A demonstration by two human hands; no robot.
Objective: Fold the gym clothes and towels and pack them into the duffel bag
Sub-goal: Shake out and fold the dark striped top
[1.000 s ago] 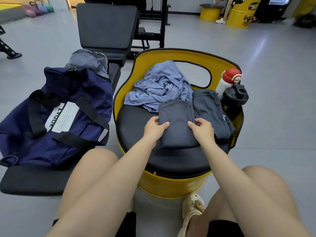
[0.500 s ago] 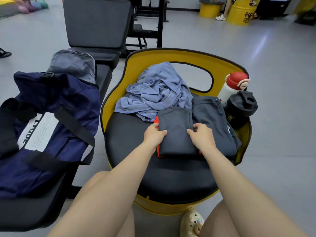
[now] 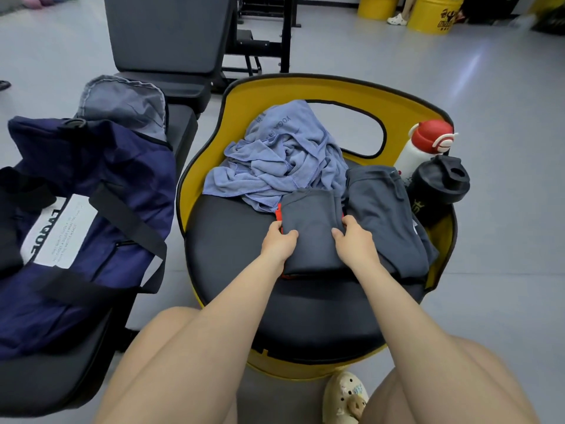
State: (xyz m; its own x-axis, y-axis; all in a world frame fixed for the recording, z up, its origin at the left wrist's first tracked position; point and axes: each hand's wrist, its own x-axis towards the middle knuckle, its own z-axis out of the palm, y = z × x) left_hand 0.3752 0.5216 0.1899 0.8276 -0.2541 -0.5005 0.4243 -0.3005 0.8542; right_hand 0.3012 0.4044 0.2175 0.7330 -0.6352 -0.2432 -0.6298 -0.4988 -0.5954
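Both hands (image 3: 318,243) still gripping folded garment (image 3: 312,231), lengthwise away

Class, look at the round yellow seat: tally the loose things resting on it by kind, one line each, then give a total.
Folded dark grey garments: 2, one gripped by both hands, one beside it
Crumpled blue towel: 1
Bottles: 2, white with red cap, black shaker
Total: 5
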